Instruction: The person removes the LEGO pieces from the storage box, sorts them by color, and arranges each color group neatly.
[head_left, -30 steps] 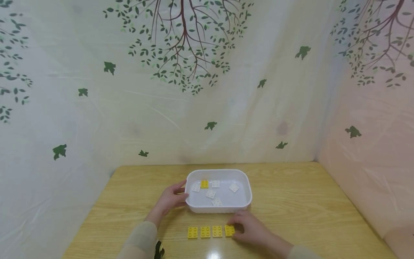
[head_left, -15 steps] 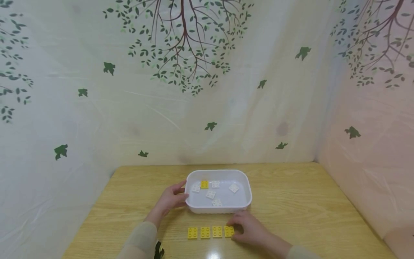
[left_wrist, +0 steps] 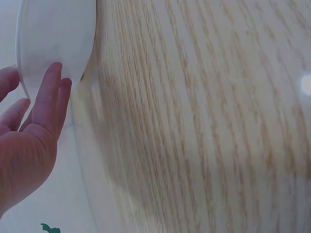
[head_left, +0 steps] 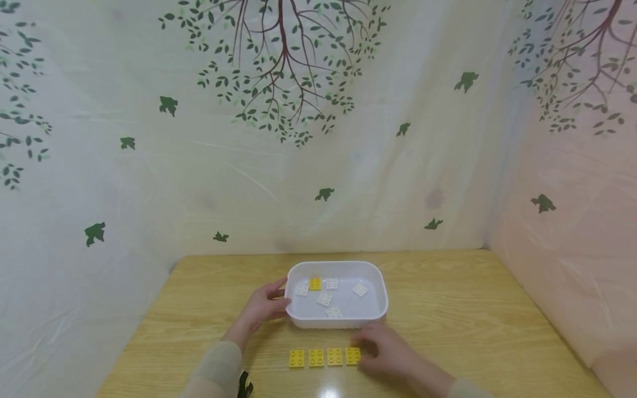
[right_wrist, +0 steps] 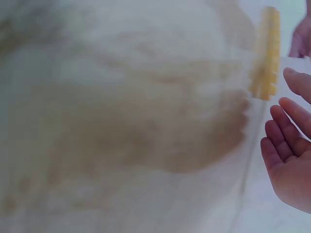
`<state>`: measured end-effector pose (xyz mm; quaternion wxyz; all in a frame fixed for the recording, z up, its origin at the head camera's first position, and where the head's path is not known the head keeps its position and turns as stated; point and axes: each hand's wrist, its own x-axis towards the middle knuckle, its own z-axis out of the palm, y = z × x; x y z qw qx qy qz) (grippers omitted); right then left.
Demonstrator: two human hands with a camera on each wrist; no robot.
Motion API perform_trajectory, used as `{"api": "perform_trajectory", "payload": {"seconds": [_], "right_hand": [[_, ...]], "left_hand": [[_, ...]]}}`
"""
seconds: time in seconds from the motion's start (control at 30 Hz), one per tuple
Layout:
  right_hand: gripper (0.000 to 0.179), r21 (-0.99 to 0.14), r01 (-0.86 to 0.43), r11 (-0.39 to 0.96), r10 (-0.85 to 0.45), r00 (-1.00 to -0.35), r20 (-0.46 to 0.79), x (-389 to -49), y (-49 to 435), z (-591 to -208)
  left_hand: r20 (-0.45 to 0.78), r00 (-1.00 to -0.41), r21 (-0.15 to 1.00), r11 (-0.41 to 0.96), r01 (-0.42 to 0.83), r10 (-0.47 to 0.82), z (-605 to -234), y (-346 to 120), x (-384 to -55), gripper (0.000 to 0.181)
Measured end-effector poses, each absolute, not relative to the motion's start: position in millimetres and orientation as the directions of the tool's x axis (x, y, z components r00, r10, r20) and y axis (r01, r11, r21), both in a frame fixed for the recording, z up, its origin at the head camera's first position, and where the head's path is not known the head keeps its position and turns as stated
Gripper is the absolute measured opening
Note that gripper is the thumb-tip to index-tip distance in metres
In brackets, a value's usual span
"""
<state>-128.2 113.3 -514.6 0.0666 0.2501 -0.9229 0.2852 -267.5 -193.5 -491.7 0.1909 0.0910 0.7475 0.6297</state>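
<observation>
Fingers of the left hand [head_left: 262,305] sit apart against the white tray [head_left: 328,324], left end; fingers of the right hand [head_left: 390,354] are loosely bent, thumb apart from them. Leaf-print backdrop [head_left: 239,182] stands behind the wood tabletop [head_left: 463,320]. Tray rests on it, mid-width. Nearer side: row of four yellow bricks [head_left: 316,358], studs up, rightmost just beside the right thumb. Inside tray: five white bricks [head_left: 324,299], scattered, plus a lone yellow brick [head_left: 315,284].
</observation>
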Motion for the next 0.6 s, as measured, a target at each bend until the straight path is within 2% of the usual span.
{"api": "perform_trajectory", "payload": {"seconds": [0.23,0.4,0.6], "right_hand": [[0.031,-0.474,-0.526,0.706,-0.437,-0.851,0.293,-126,116,-491],[0.029,-0.566,-0.485,0.666,-0.412,-0.872,0.263,-130,111,-475],[0.027,-0.663,-0.393,0.638,-0.383,-0.908,0.169,-147,99,-461]], "left_hand": [[-0.171,-0.912,0.976,0.19,-0.105,0.373,-491,-193,-266,0.062],[-0.177,-0.915,0.976,0.183,-0.116,0.364,-492,-193,-266,0.062],[-0.178,-0.916,0.976,0.181,-0.119,0.36,-492,-193,-265,0.062]]}}
